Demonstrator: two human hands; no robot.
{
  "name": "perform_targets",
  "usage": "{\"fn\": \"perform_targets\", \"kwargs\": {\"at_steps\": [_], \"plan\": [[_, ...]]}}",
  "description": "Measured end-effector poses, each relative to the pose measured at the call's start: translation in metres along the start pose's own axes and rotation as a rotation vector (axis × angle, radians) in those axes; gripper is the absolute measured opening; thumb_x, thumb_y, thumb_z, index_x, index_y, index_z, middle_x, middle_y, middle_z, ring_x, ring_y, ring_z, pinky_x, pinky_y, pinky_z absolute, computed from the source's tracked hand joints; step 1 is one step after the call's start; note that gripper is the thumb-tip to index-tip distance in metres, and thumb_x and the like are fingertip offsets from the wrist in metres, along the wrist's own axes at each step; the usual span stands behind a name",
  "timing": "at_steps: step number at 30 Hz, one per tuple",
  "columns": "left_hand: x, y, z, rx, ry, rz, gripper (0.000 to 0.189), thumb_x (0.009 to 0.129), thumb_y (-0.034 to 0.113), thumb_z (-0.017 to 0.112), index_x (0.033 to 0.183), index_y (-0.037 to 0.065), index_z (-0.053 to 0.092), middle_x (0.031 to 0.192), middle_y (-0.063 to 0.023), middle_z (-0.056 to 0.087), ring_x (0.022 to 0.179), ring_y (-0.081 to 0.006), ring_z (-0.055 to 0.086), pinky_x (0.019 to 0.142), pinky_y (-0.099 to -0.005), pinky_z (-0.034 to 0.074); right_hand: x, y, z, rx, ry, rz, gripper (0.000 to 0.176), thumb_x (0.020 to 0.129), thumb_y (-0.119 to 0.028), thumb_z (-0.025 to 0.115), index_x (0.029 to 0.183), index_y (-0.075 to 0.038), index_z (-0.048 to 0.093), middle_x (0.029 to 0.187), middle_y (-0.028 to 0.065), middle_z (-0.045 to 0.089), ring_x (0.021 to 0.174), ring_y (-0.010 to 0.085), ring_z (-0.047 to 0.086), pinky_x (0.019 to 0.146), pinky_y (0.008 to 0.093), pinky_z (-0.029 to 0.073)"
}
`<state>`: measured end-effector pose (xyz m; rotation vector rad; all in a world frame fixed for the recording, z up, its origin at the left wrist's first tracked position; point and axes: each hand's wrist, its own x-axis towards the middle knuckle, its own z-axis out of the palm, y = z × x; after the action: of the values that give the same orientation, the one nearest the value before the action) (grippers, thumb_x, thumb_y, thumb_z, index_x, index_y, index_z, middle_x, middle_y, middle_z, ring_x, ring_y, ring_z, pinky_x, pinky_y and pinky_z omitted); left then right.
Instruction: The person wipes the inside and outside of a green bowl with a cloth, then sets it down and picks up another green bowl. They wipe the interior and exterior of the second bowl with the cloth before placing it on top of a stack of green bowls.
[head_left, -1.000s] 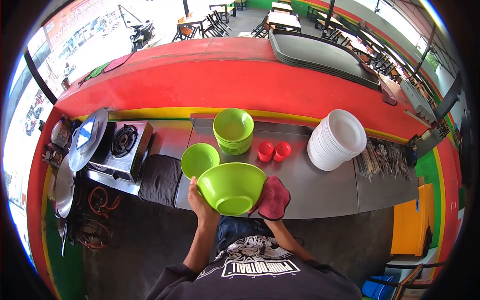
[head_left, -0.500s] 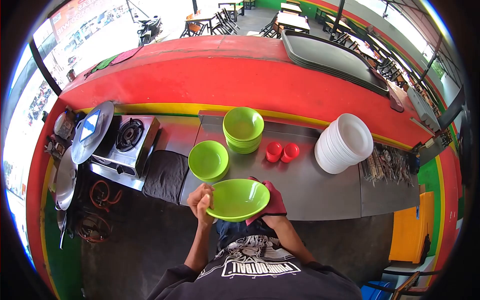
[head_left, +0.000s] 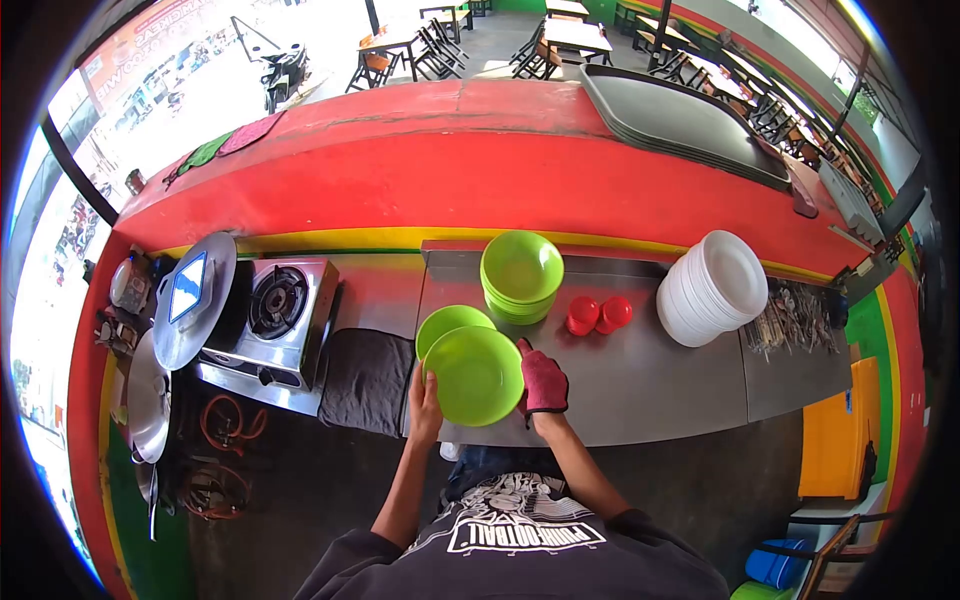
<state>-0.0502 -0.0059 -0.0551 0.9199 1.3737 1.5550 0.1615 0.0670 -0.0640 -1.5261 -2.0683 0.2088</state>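
Note:
A green bowl [head_left: 474,376] is tilted with its inside facing me, above the counter's front edge. My left hand [head_left: 424,402] grips its left rim, the thumb on the inner side. At the bowl's right side is my right hand [head_left: 546,415], largely covered by a dark pink cloth [head_left: 545,382] with dark edging; its fingers are hidden under the cloth. Another green bowl [head_left: 450,320] sits just behind, partly covered by the held one. Farther back rises a stack of green bowls [head_left: 522,270].
Two red cups [head_left: 598,315] and a stack of white bowls [head_left: 712,290] stand on the steel counter [head_left: 640,385]. Skewers or cutlery [head_left: 795,320] lie at the right. To the left are a black cloth [head_left: 368,382] and a gas stove [head_left: 278,318]. Grey trays [head_left: 680,120] rest on the red ledge.
The held green bowl has moved forward and turned more upright, now overlapping the bowl behind it. My left hand's grip has shifted on the rim. The cloth hand has moved up along the right side.

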Motion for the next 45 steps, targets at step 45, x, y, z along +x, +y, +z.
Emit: {"fn": "perform_targets", "kwargs": {"at_steps": [45], "plan": [[0.112,-0.039,-0.046,0.583,-0.161,0.15,0.064,0.107,0.038,0.043,0.153,-0.003,0.025,0.161,-0.0276,0.019,0.149,-0.0398,0.023,0.119,-0.0437,0.024,0.057,-0.078,0.013,-0.056,-0.073,0.489,0.023,0.086,-0.015,0.061,0.108,-0.012,0.057,0.089,0.0184,0.067,0.087,0.0418,0.067,0.069,0.0505,0.054]]}}
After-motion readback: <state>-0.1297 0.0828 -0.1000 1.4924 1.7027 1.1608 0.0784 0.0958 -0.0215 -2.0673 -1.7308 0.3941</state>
